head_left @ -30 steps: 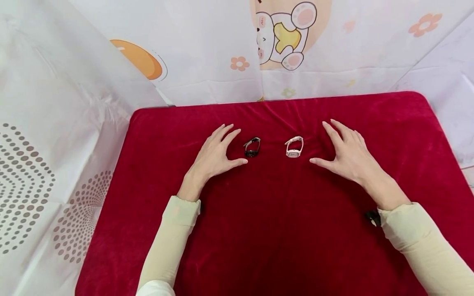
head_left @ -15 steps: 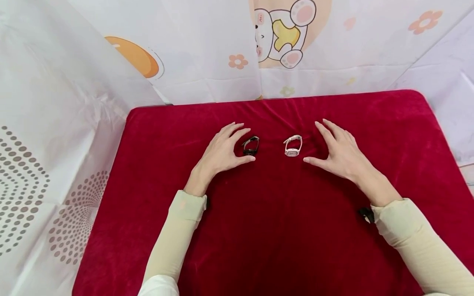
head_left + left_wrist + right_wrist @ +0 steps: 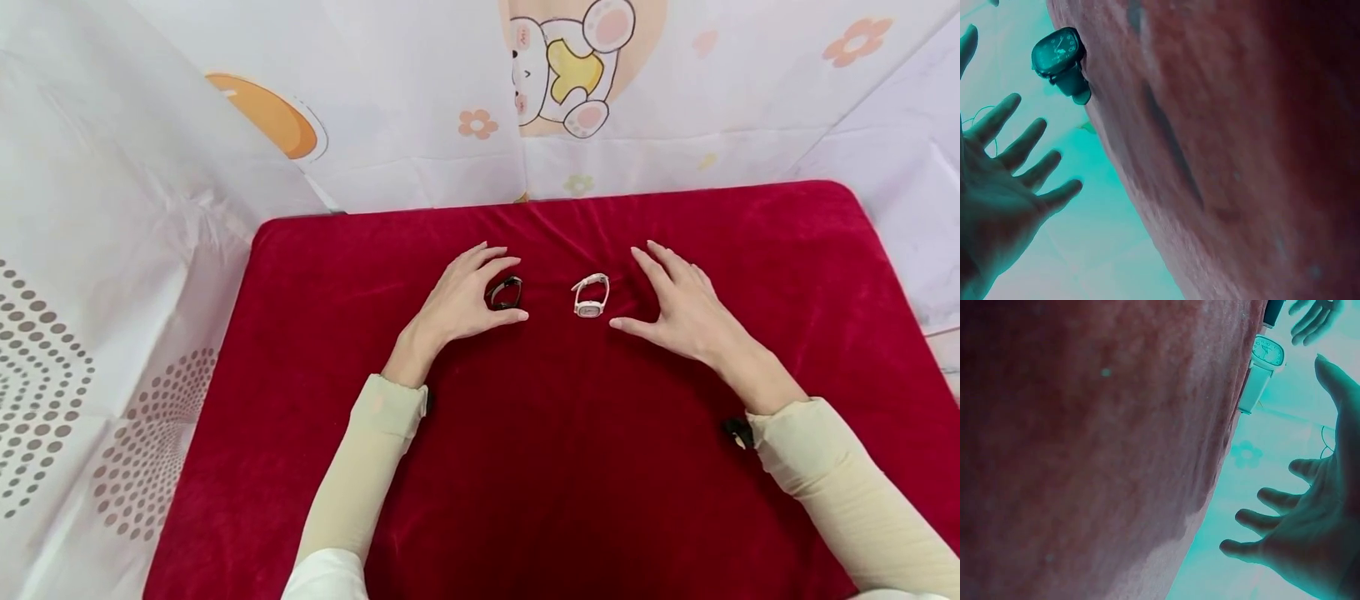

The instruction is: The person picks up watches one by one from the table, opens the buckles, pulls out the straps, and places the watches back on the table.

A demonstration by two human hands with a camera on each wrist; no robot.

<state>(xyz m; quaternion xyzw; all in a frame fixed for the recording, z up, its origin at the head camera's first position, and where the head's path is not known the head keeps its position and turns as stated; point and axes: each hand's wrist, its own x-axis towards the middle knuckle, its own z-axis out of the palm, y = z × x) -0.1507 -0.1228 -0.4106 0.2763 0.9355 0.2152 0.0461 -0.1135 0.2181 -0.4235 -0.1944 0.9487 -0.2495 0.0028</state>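
Observation:
Two wristwatches stand on the red cloth, each with its strap looped. The dark watch (image 3: 507, 293) is partly hidden behind my left hand (image 3: 474, 292), whose thumb and fingers spread on either side of it; contact cannot be made out. In the left wrist view the dark watch (image 3: 1059, 51) shows a squarish dial, apart from the spread fingers. A pale pink-white watch (image 3: 591, 297) sits to its right. My right hand (image 3: 686, 308) hovers just right of the pale watch, thumb and fingers apart and holding nothing. The right wrist view shows the pale watch (image 3: 1267, 353) beyond the thumb.
A red velvet cloth (image 3: 570, 467) with slight wrinkles covers the table. Behind it hangs a white curtain (image 3: 405, 100) with cartoon prints, and more patterned curtain (image 3: 90, 208) runs along the left side.
My left hand has moved right, up around the dark watch. My right hand has shifted left, closer to the pale watch. Both watches stay in place on the cloth.

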